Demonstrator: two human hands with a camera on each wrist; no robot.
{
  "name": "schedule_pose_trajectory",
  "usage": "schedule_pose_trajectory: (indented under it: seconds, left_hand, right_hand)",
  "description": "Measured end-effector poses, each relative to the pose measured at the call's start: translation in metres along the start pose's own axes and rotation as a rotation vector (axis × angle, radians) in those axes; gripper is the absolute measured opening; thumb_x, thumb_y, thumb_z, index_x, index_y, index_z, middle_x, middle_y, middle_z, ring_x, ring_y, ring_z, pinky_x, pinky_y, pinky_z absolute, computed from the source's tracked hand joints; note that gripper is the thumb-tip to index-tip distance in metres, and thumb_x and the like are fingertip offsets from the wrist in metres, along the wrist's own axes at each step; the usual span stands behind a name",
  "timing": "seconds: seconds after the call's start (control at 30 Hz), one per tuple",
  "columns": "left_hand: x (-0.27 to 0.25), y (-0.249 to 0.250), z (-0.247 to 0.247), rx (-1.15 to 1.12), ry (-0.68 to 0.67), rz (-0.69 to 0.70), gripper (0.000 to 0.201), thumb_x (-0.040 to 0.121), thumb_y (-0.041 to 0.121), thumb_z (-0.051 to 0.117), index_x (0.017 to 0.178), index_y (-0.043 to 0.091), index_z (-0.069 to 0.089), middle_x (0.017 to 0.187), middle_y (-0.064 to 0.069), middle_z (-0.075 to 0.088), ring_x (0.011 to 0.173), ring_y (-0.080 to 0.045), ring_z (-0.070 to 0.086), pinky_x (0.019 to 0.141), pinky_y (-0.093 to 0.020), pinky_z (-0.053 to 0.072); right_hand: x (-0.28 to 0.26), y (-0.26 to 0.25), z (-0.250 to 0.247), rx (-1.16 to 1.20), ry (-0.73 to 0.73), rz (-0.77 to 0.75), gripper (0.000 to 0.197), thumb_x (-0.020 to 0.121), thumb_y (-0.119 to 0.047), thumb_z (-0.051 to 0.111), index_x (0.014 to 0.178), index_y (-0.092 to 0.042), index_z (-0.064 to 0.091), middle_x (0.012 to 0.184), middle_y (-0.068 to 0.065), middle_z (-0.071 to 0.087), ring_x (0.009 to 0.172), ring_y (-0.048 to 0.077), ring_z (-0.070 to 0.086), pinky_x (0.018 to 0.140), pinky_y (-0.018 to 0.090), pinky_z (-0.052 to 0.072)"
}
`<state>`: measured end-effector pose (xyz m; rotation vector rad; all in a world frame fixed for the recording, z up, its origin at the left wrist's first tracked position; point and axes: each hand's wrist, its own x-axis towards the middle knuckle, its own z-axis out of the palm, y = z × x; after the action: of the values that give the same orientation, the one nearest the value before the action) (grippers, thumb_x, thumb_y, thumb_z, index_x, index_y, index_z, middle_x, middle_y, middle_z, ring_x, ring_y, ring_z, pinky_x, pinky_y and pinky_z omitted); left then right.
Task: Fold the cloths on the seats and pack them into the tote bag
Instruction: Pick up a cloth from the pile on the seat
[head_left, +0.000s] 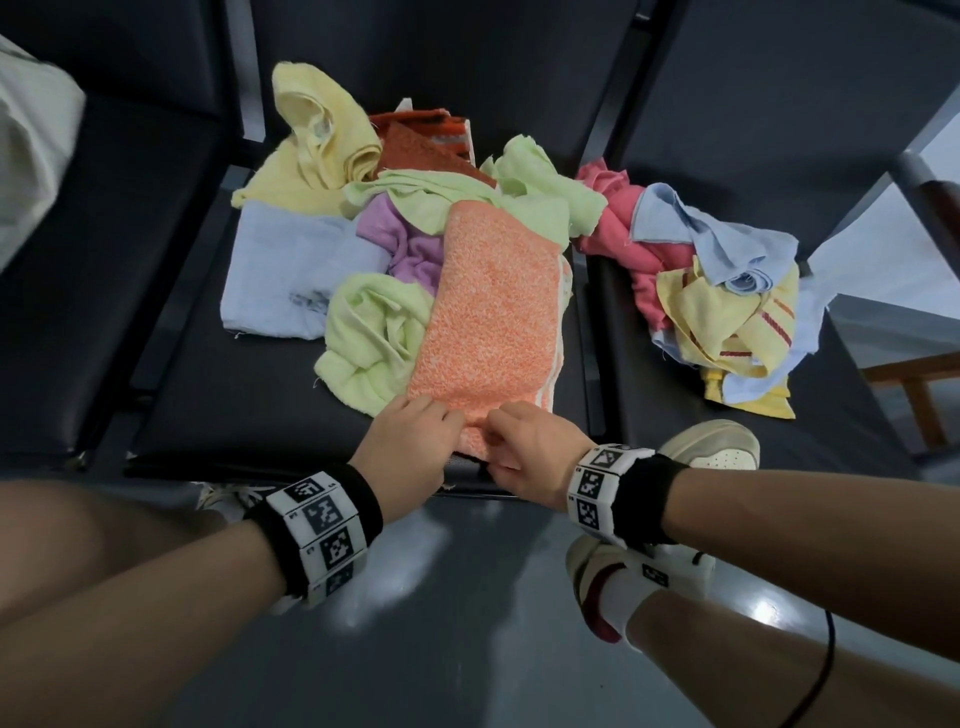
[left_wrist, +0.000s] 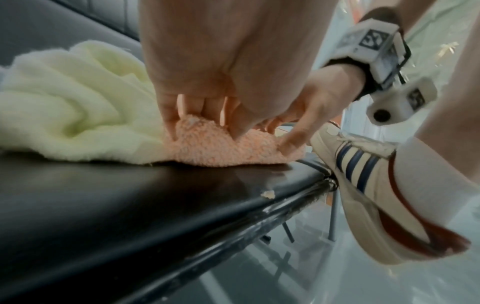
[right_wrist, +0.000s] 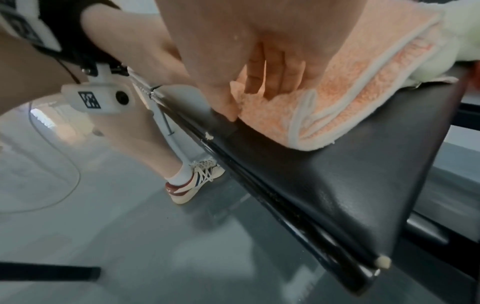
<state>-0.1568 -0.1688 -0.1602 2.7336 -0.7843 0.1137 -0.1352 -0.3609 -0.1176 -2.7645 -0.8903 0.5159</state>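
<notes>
In the head view, a long orange terry cloth with pale edging (head_left: 493, 317) was laid lengthwise at the centre of the frame on the middle black padded seat (head_left: 249, 395), its near end at the seat's front edge. That end was pinched by the left hand (head_left: 410, 441) and the right hand (head_left: 530, 447), set close together with fingers curled. The cloth's left side and far end were crowded by a crumpled pale green cloth (head_left: 369, 338), a lilac cloth (head_left: 405, 244), a flat pale blue cloth (head_left: 280, 270) and a yellow cloth (head_left: 311, 135). At right, a second heap of pink, blue and yellow cloths (head_left: 722, 291) was seen on the neighbouring seat. Bare seat remained at lower left.

In the left wrist view, at centre, the orange cloth (left_wrist: 221, 148) was seen bunched under the left hand's fingertips (left_wrist: 168, 115), the pale green cloth (left_wrist: 72, 107) touching it at left.

In the right wrist view, the cloth's folded corner (right_wrist: 337, 98) lay near the seat's front edge (right_wrist: 259, 181), held by the right hand's fingers (right_wrist: 272, 67); open seat stretched to lower right.
</notes>
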Motion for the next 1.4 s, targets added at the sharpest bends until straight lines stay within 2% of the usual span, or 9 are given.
schedule_pose_trajectory:
  seconds: [0.23, 0.43, 0.6, 0.73, 0.83, 0.93, 1.1, 1.23, 1.4]
  left_hand:
    - [-0.001, 0.003, -0.006, -0.121, 0.032, -0.076, 0.024, 0.077, 0.017, 0.038, 0.091, 0.013, 0.058, 0.071, 0.002, 0.059, 0.069, -0.023, 0.059, 0.065, -0.038, 0.04]
    - [-0.001, -0.002, -0.008, 0.057, 0.028, 0.071, 0.019, 0.071, 0.028, 0.07, 0.081, 0.012, 0.067, 0.088, -0.005, 0.06, 0.085, -0.026, 0.056, 0.072, -0.04, 0.043]
    - [-0.001, -0.003, 0.004, 0.132, -0.005, 0.054, 0.01, 0.069, 0.011, 0.07, 0.078, 0.014, 0.07, 0.08, -0.001, 0.061, 0.085, -0.026, 0.054, 0.074, -0.037, 0.038]
    - [0.001, -0.006, 0.006, 0.121, 0.024, 0.029, 0.008, 0.072, 0.011, 0.068, 0.079, 0.014, 0.07, 0.07, 0.001, 0.061, 0.079, -0.025, 0.055, 0.072, -0.037, 0.033]
    - [-0.002, -0.004, 0.007, 0.032, 0.035, 0.014, 0.015, 0.082, 0.016, 0.056, 0.087, 0.012, 0.07, 0.069, 0.001, 0.063, 0.076, -0.026, 0.057, 0.07, -0.038, 0.034]
    - [-0.002, 0.0, 0.002, -0.083, 0.035, -0.042, 0.023, 0.086, 0.024, 0.045, 0.099, 0.015, 0.062, 0.08, 0.004, 0.065, 0.079, -0.023, 0.058, 0.072, -0.039, 0.037]
    - [-0.002, 0.002, -0.009, -0.058, 0.058, 0.021, 0.04, 0.066, 0.025, 0.077, 0.099, 0.012, 0.061, 0.096, -0.003, 0.058, 0.087, -0.025, 0.057, 0.074, -0.038, 0.042]
    - [0.0, -0.002, -0.002, -0.035, 0.081, 0.08, 0.025, 0.068, 0.002, 0.069, 0.091, 0.011, 0.065, 0.086, -0.003, 0.06, 0.08, -0.026, 0.056, 0.072, -0.04, 0.046]
    - [-0.001, -0.004, 0.0, -0.107, -0.022, 0.115, 0.022, 0.085, 0.015, 0.054, 0.098, 0.009, 0.07, 0.085, -0.002, 0.067, 0.079, -0.025, 0.062, 0.074, -0.041, 0.05]
  right_hand:
    - [0.006, 0.004, -0.004, 0.022, -0.098, 0.006, 0.027, 0.098, -0.018, 0.051, 0.12, -0.008, 0.063, 0.112, 0.009, 0.062, 0.104, 0.029, 0.058, 0.088, 0.041, 0.047]
    - [0.017, 0.005, -0.006, 0.138, -0.171, 0.134, 0.034, 0.1, -0.016, 0.047, 0.132, -0.009, 0.059, 0.129, 0.011, 0.06, 0.119, 0.027, 0.054, 0.103, 0.034, 0.039]
    - [0.012, 0.002, -0.003, 0.147, -0.01, 0.125, 0.022, 0.093, -0.016, 0.052, 0.114, -0.01, 0.054, 0.105, 0.009, 0.066, 0.096, 0.03, 0.062, 0.084, 0.041, 0.049]
    - [0.009, 0.003, -0.004, -0.056, 0.114, -0.106, 0.021, 0.08, -0.025, 0.063, 0.089, -0.007, 0.059, 0.089, 0.008, 0.059, 0.08, 0.028, 0.057, 0.075, 0.041, 0.051]
    - [0.004, 0.006, -0.003, -0.118, 0.043, -0.186, 0.039, 0.063, -0.016, 0.084, 0.092, -0.004, 0.06, 0.089, 0.011, 0.06, 0.079, 0.029, 0.058, 0.074, 0.037, 0.051]
    - [0.003, 0.007, 0.006, -0.073, 0.041, -0.142, 0.028, 0.078, -0.002, 0.067, 0.105, -0.001, 0.059, 0.098, 0.014, 0.064, 0.091, 0.033, 0.06, 0.084, 0.043, 0.052]
    - [0.009, 0.006, 0.009, -0.014, 0.001, 0.0, 0.032, 0.089, -0.005, 0.052, 0.121, -0.003, 0.052, 0.11, 0.014, 0.062, 0.101, 0.032, 0.056, 0.086, 0.041, 0.046]
    - [0.004, 0.003, 0.011, -0.089, 0.072, -0.066, 0.029, 0.081, -0.001, 0.061, 0.11, -0.001, 0.059, 0.099, 0.015, 0.063, 0.089, 0.033, 0.057, 0.082, 0.044, 0.051]
    - [-0.004, 0.004, 0.005, -0.265, 0.123, -0.143, 0.036, 0.071, -0.03, 0.077, 0.095, -0.006, 0.065, 0.1, 0.01, 0.059, 0.088, 0.03, 0.055, 0.07, 0.041, 0.051]
